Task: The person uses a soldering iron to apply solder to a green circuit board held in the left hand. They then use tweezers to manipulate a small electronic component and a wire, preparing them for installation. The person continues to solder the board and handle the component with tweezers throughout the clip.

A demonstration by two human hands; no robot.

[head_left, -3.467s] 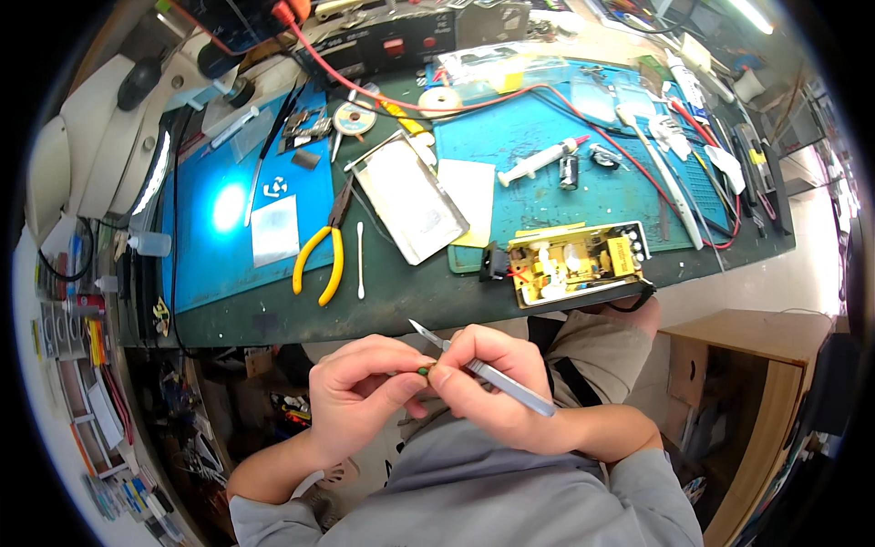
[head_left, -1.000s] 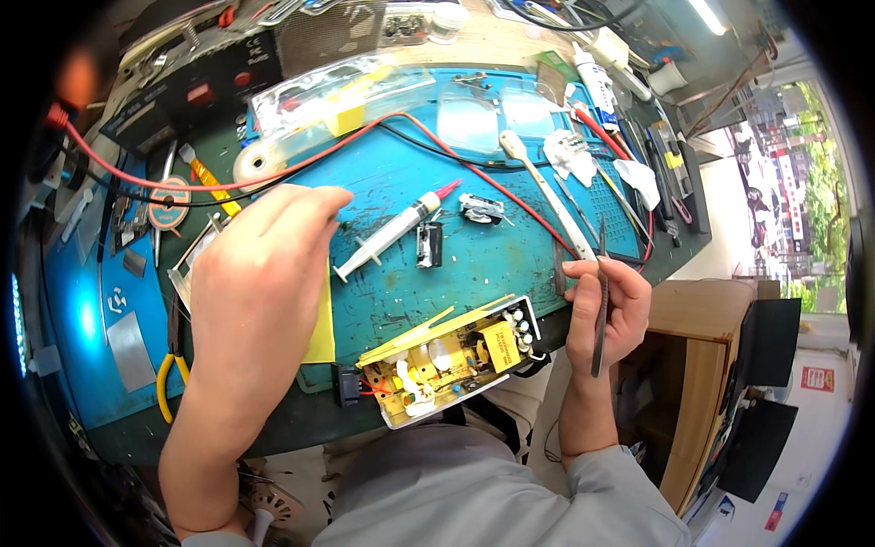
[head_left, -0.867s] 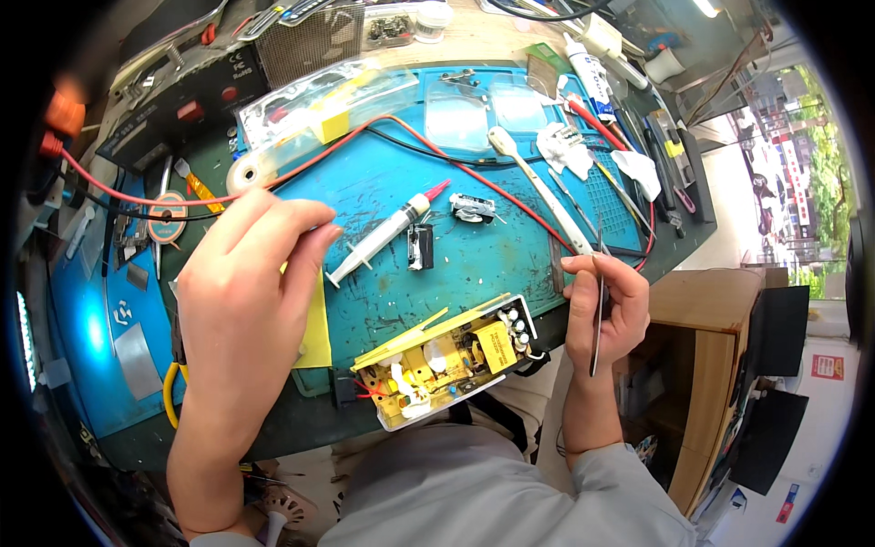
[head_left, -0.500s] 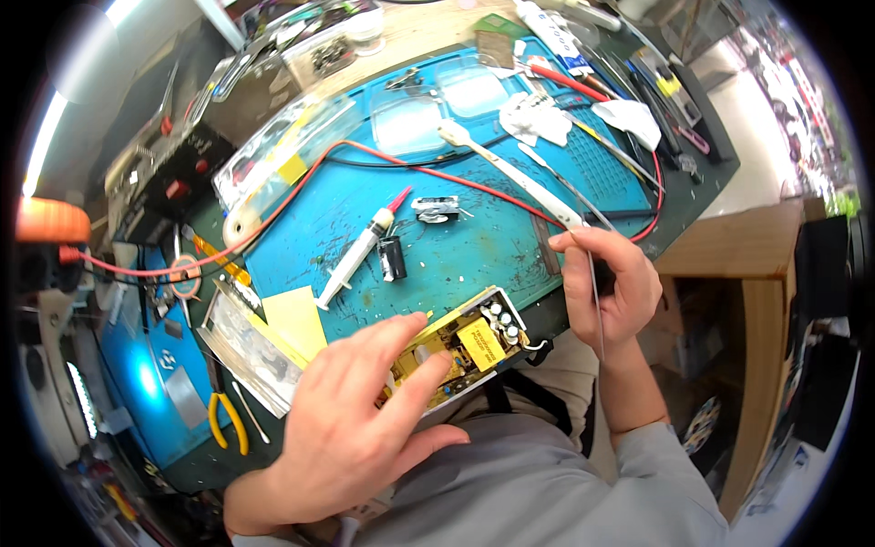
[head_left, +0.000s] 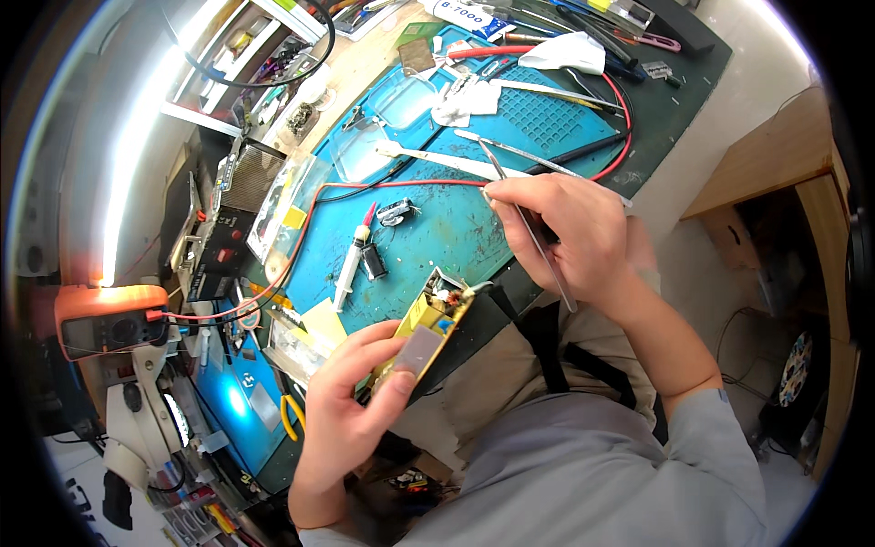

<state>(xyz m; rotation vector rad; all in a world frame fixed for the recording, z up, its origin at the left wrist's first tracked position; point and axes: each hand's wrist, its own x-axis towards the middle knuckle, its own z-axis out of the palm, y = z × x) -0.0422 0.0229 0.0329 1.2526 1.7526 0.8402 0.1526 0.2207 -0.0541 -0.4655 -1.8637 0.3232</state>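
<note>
Cluttered dark green surface point(head_left: 661, 135), scuffed teal mat point(head_left: 447, 239) on top; bright white strip light point(head_left: 137, 173) at left, orange-cased multimeter point(head_left: 111, 319) below it. On mat: clear plastic syringe with pink tip point(head_left: 348, 273), short black cylindrical component point(head_left: 373, 263) just beside it, silver-and-black cylindrical component point(head_left: 396, 212) near. Farther back, long white-handled brush point(head_left: 447, 162), running behind right hand point(head_left: 579, 237).

Slim dark metal pointed tool point(head_left: 544, 257) held in narrow pinch of right hand, slanted, upper end out over mat; tweezers or blade, cannot tell.

Narrow yellow-lined boxy circuit unit point(head_left: 424, 314) in left hand point(head_left: 351, 383), by near edge of surface, tilted; resting on edge or lifted clear, cannot tell. Flat grey plate point(head_left: 417, 351) on near side, under thumb. Left grip narrow, wrapped round lower end; underside contact hidden.

Handling, as judged: fairly light, stiff shell, maybe slick on flat grey plate. Likely fragile at small components point(head_left: 446, 299) and short pale lead point(head_left: 476, 289) toward far end; no squeezing or tugging there. Best taken by long side walls and lower end. Pointed tool probably light, stiff; best pinched mid-length, away from sharp end.
</note>
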